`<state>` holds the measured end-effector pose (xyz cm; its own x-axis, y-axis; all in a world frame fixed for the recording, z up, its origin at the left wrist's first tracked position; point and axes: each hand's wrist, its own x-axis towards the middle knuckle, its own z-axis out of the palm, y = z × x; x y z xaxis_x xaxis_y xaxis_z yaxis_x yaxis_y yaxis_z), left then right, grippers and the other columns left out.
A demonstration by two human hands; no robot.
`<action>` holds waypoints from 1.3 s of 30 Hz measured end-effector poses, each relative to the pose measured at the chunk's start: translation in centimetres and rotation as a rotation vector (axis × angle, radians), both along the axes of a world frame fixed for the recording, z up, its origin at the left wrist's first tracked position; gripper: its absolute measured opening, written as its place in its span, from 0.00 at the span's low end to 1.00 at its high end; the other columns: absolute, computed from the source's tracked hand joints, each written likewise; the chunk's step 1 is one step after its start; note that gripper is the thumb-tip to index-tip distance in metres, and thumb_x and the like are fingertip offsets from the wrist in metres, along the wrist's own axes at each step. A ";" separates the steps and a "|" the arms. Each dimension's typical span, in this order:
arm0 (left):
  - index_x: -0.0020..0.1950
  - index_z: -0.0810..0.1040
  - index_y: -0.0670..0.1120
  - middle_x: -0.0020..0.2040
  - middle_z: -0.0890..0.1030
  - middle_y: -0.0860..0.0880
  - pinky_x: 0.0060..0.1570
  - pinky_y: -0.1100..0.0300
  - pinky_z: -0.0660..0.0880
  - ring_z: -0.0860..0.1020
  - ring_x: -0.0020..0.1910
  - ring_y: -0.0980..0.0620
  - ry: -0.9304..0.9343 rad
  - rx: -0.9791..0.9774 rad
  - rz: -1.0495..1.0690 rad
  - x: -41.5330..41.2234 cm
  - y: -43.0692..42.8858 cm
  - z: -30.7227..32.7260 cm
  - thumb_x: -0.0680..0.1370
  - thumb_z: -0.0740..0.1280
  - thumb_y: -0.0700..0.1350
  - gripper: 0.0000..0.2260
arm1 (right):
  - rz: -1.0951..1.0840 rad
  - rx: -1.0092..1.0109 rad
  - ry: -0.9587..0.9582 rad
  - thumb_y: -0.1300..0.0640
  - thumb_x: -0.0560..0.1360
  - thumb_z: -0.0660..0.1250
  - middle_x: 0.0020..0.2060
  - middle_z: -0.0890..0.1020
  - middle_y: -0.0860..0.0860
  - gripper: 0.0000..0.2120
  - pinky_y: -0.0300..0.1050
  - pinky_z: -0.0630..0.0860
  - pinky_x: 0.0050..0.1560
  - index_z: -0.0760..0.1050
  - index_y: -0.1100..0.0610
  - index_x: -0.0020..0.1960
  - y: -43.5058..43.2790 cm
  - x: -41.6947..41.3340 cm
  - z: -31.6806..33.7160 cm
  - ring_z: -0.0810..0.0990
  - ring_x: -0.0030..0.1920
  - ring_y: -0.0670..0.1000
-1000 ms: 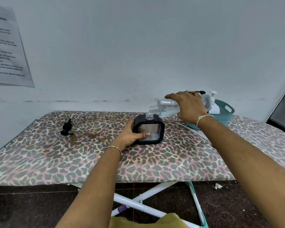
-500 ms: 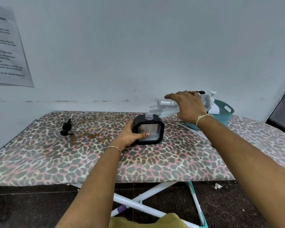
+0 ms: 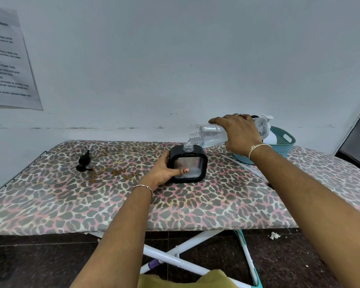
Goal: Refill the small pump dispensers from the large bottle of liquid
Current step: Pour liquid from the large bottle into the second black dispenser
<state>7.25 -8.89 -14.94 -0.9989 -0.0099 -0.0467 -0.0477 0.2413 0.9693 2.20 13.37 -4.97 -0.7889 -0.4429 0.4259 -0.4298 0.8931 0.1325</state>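
Bottle: clear glossy plastic. Dispenser: matt black casing. Bench beneath dispenser: leopard-print cloth. Basket: perforated teal plastic.

The small dispenser is a squat black square with rounded corners and a clear front window showing bubbly liquid inside. It stands upright on the counter, its short clear neck open at the top. The large bottle is clear plastic, tipped nearly level, its threaded mouth just above the dispenser's neck, liquid running from it. A black pump head lies well to the left.
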 end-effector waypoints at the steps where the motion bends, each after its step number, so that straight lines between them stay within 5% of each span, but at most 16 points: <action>1: 0.73 0.62 0.45 0.58 0.72 0.52 0.62 0.61 0.66 0.70 0.63 0.52 0.001 0.001 -0.001 0.0 0.0 0.0 0.68 0.76 0.39 0.37 | 0.000 0.000 0.000 0.66 0.66 0.68 0.56 0.79 0.49 0.35 0.52 0.64 0.63 0.67 0.44 0.70 0.0 0.0 0.0 0.75 0.60 0.55; 6: 0.73 0.62 0.46 0.64 0.73 0.48 0.65 0.58 0.66 0.70 0.60 0.53 0.002 0.006 -0.001 -0.1 -0.1 -0.1 0.68 0.77 0.40 0.37 | -0.003 0.003 0.010 0.66 0.66 0.67 0.56 0.80 0.49 0.35 0.52 0.64 0.62 0.68 0.44 0.69 0.2 0.0 0.1 0.75 0.59 0.55; 10: 0.72 0.63 0.46 0.58 0.73 0.52 0.63 0.60 0.67 0.71 0.62 0.52 0.009 0.020 -0.003 -0.2 -0.1 -0.2 0.68 0.77 0.40 0.36 | -0.001 -0.004 0.018 0.66 0.66 0.67 0.56 0.80 0.49 0.35 0.52 0.64 0.62 0.68 0.44 0.69 0.1 0.0 0.1 0.75 0.59 0.55; 39: 0.71 0.64 0.47 0.58 0.74 0.51 0.67 0.55 0.69 0.72 0.61 0.51 -0.005 0.021 0.000 -0.3 -0.1 -0.4 0.67 0.77 0.41 0.36 | -0.005 -0.003 0.017 0.65 0.66 0.68 0.56 0.79 0.49 0.35 0.53 0.63 0.64 0.67 0.44 0.70 0.4 -0.1 0.2 0.75 0.60 0.55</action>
